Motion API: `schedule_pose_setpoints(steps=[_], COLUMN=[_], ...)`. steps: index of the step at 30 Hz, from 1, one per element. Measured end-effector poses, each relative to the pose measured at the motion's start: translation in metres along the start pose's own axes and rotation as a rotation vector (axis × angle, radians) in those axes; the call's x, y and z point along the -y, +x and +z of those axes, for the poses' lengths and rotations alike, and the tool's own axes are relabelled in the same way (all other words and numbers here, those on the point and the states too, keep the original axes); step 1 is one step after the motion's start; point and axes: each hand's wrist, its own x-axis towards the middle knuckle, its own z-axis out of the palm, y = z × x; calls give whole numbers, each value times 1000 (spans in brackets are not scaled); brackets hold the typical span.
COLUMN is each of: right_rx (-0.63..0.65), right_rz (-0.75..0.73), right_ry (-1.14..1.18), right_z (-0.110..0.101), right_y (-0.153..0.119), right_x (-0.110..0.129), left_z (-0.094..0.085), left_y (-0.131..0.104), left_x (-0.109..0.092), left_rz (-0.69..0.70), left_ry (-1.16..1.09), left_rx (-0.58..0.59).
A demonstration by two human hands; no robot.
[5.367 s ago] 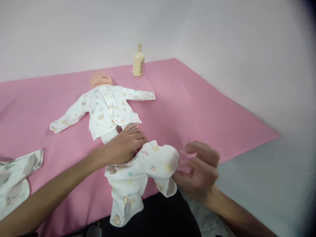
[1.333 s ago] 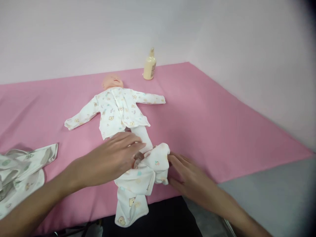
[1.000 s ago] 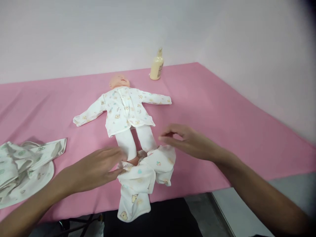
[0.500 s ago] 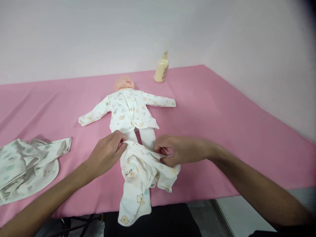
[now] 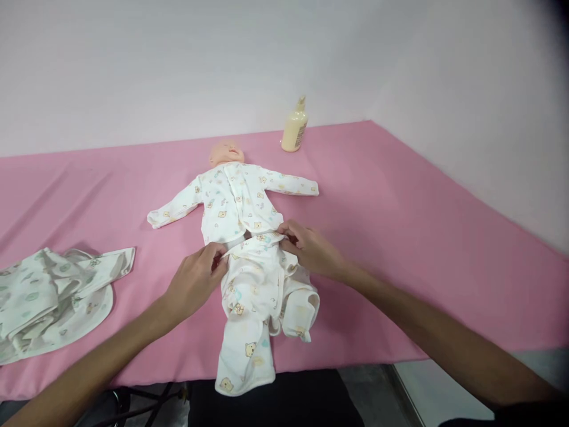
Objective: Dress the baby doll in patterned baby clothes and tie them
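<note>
A doll (image 5: 227, 153) lies on its back on the pink-covered table, wearing a white patterned jacket (image 5: 235, 198) with both sleeves spread out. White patterned pants (image 5: 253, 284) cover its legs, one pant leg hanging over the table's front edge, the other bunched up. My left hand (image 5: 198, 279) pinches the waistband at its left corner. My right hand (image 5: 306, 246) pinches the waistband's right side, just under the jacket hem. The tips of the fingers are partly hidden by the cloth.
A pale yellow pump bottle (image 5: 294, 129) stands behind the doll, to the right. Folded white patterned cloths (image 5: 57, 296) lie at the left. The pink-covered table (image 5: 400, 237) meets a pale wall at the back.
My right hand has moved up and slightly left, drawing the waistband toward the jacket hem. The pants are now spread flatter over the doll's legs. My left hand has barely moved.
</note>
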Motion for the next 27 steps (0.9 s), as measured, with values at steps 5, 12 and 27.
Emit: schedule_pose_setpoints(steps=[5,12,27], right_rx=[384,436,129], right_rz=[16,-34,-149], right_ry=[355,280,55], right_z=[-30,-27,-1], right_y=[-8,-4,-4], right_x=[-16,-6,-14], left_z=[-6,5,-8], left_y=[-9,-9,-14], left_x=[6,17,19], left_rz=[-27,-18,-9], left_ry=[-219,-364,-205], left_rx=[122,151,52])
